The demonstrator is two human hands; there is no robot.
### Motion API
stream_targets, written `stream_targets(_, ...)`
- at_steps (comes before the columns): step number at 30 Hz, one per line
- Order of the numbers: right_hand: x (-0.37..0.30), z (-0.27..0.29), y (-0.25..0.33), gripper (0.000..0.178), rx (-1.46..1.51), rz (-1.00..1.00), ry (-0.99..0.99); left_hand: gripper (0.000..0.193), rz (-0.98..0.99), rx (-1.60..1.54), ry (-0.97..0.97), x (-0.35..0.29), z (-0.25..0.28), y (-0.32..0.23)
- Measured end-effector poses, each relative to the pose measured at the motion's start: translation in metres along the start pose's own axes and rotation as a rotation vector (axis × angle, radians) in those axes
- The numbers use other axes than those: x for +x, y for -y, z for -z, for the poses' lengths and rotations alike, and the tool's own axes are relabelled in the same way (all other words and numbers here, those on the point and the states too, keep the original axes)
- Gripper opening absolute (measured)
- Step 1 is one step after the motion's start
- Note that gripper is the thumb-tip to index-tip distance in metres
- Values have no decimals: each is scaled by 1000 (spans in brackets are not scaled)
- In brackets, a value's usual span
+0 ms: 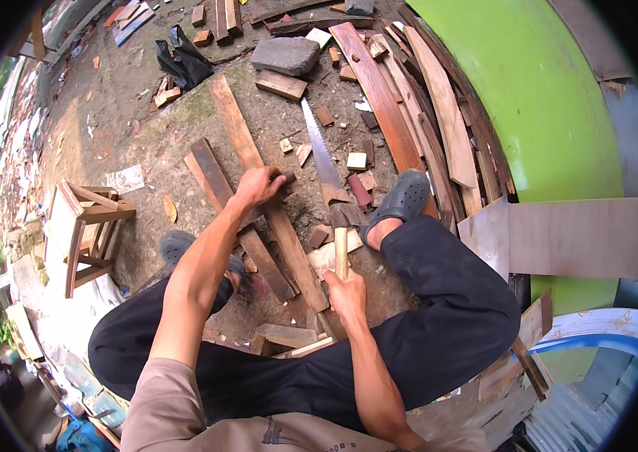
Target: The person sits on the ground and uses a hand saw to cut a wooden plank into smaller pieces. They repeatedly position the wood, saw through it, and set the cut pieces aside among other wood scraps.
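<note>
My left hand is closed on a small dark wooden block, resting at the edge of a long brown plank. Crossing under or beside that plank lies a darker board; my forearm covers part of it. My right hand grips the pale wooden handle of a hammer, its greyish head pointing away from me. Just beyond the hammer head, a handsaw lies on the ground with its blade pointing away. Small wood offcuts are scattered around the saw.
A grey stone block sits at the far side beside a black plastic bag. Long boards are piled along a green panel at right. A small wooden stool stands at left. My shoes flank the work.
</note>
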State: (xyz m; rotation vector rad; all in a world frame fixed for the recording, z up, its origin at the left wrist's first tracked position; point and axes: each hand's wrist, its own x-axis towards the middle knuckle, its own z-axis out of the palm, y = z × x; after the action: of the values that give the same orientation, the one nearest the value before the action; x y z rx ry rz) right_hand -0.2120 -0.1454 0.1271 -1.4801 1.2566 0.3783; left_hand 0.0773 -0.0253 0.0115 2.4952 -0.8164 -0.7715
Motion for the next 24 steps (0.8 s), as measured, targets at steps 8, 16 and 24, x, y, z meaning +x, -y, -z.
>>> stream_targets(8, 5, -9, 5, 24, 78, 48, 35, 52, 601, -526, -559, 21, -15, 53)
stream_targets(16, 11, -12, -3, 23, 79, 27, 34, 42, 101, -140, -297, -20, -29, -7)
stream_targets(24, 6, -13, 2, 25, 95, 32, 44, 24, -176, 178, -572, -27, -63, -9)
